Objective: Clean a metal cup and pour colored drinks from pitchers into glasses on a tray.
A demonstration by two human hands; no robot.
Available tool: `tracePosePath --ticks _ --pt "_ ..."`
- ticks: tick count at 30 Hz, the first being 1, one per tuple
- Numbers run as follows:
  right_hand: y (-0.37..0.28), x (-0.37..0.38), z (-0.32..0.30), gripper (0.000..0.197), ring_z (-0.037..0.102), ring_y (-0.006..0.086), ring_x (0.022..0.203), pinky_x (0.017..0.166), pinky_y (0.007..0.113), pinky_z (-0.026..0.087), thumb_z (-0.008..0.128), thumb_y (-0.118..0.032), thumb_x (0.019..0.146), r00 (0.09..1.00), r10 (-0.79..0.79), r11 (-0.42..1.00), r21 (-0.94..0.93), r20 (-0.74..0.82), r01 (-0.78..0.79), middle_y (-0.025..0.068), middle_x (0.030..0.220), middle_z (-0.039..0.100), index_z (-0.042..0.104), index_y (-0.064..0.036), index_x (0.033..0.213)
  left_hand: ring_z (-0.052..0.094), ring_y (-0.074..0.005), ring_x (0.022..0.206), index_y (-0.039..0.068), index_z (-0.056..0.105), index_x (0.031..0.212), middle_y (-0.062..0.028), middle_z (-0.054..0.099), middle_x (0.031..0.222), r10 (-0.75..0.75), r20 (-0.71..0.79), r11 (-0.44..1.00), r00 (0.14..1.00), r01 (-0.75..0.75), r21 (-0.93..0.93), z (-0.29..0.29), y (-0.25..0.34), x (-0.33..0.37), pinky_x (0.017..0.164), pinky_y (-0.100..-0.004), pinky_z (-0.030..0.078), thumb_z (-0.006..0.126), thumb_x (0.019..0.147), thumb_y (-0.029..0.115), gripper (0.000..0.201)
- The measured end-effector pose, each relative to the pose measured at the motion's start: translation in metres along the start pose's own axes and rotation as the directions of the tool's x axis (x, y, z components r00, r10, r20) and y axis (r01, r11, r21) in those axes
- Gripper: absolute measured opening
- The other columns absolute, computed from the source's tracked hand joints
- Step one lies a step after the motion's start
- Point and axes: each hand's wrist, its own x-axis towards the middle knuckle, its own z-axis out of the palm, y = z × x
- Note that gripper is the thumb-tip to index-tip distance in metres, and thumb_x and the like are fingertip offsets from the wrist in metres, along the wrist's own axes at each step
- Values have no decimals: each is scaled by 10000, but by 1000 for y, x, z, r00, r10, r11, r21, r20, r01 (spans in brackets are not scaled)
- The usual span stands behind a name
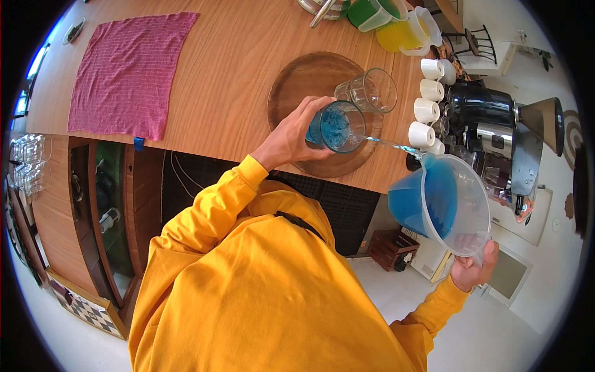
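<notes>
With fingers wrapped round it, my left hand (290,137) holds a clear drinking glass (338,127) above a round wooden tray (291,84). Blue liquid churns inside this glass. My right hand (474,266) grips the handle of a translucent plastic pitcher (468,204), which is tilted toward the glass. A thin stream of blue liquid runs from its spout into the glass, and much blue liquid still lies in the pitcher. Just behind the held glass, a second clear glass (379,92) stands on the tray; it looks empty.
At the far right of the wooden table (229,80) are pitchers of yellow liquid (396,38) and green liquid (365,13), beside a metal vessel (328,8). White cups (426,110) line up near a coffee machine (489,111). A pink cloth (127,74) lies at left.
</notes>
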Motion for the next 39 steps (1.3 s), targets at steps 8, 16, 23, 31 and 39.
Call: tracePosePath --ticks 8,16,23,31,39 --pt "31 -8 11 245 344 90 407 375 223 263 569 -302 884 999 38 990 133 -1 -38 65 669 530 503 -76 817 524 -370 1238 126 348 1457 -167 486 1362 66 -19 996 998 -65 62 -3 2 0 1056 -425 458 877 676 193 945" --pt "60 -5 39 464 234 90 359 390 276 154 474 -476 941 994 109 962 255 -25 -98 -46 429 300 495 -84 692 490 -384 1277 103 328 1475 -167 496 1387 28 38 960 999 -37 276 -5 2 -2 1089 -429 409 848 708 144 928" --pt "55 21 56 531 205 93 370 427 264 171 433 -452 983 1000 0 898 440 13 -6 -41 422 260 346 -174 539 482 -368 1305 57 352 1453 -174 503 1388 -13 29 983 999 7 185 -3 6 0 1101 -411 405 828 710 81 883" --pt "96 94 79 457 268 74 364 393 240 199 481 -428 984 985 -144 830 530 -98 174 -54 461 327 468 -133 635 472 -365 1313 35 347 1458 -187 482 1404 23 -1 974 1000 -22 227 4 4 2 1102 -410 409 846 706 80 904" --pt "144 181 122 517 317 82 392 413 254 232 517 -456 963 965 1 857 498 -261 134 -43 478 346 402 -142 568 514 -348 1259 31 360 1446 -177 502 1356 -90 -82 928 993 114 355 4 7 -14 1046 -400 463 838 745 107 852"
